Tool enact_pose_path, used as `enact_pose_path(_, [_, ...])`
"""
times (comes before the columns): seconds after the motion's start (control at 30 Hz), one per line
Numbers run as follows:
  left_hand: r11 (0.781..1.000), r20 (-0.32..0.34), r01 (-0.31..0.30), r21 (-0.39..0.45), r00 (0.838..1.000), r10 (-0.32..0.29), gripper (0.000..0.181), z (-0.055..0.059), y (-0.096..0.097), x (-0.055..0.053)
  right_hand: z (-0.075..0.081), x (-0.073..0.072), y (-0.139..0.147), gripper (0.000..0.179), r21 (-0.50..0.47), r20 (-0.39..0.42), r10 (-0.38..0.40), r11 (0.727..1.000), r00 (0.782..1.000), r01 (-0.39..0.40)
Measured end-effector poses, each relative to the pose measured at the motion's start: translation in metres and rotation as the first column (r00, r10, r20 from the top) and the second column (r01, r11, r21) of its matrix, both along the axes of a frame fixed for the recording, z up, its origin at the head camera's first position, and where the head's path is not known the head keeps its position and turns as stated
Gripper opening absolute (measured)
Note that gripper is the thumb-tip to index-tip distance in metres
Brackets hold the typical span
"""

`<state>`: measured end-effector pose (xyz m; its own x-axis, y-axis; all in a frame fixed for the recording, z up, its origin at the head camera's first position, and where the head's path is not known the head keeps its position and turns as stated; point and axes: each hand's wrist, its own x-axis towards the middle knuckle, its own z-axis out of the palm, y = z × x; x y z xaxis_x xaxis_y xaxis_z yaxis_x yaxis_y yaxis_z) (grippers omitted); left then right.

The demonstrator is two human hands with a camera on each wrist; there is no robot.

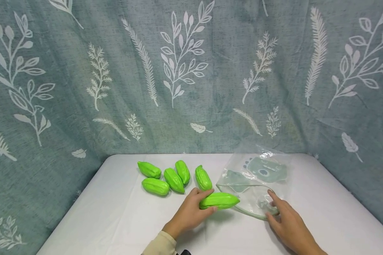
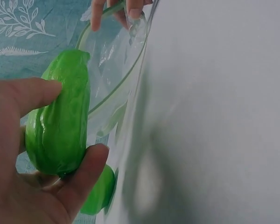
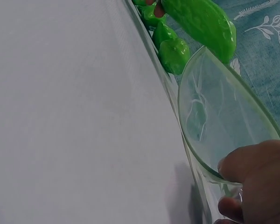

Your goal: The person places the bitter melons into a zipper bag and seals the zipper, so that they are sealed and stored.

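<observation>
My left hand (image 1: 191, 210) grips a bright green bitter melon (image 1: 219, 200) between thumb and fingers, raised just over the table, its pointed end toward the bag. The left wrist view shows that bitter melon (image 2: 60, 112) from its blunt end, fingers around it. A clear plastic zip bag (image 1: 242, 202) with a green-edged mouth and a pale green print lies to the right. Its mouth gapes toward the left, as the right wrist view shows with the bag's rim (image 3: 185, 140). My right hand (image 1: 287, 221) holds the bag's mouth at its right end; some fingers are hidden.
Several more green bitter melons (image 1: 173, 180) lie in a loose group at the back left of the white table (image 1: 115, 219). One bitter melon (image 1: 203, 177) lies nearer the bag. A patterned grey-green curtain (image 1: 185, 124) hangs behind the table and along both sides.
</observation>
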<state>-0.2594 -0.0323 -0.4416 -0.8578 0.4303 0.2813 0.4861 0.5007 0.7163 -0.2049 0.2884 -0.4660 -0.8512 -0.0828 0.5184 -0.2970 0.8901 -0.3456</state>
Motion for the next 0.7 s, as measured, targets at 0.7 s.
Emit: enact_pose_path(0.7, [0.998,-0.066,-0.021,-0.056,0.998,0.018,0.052,0.003,0.021,0.002,0.000,0.002,0.000,0.077,-0.026,-0.013,-0.010,1.000,1.000,0.010])
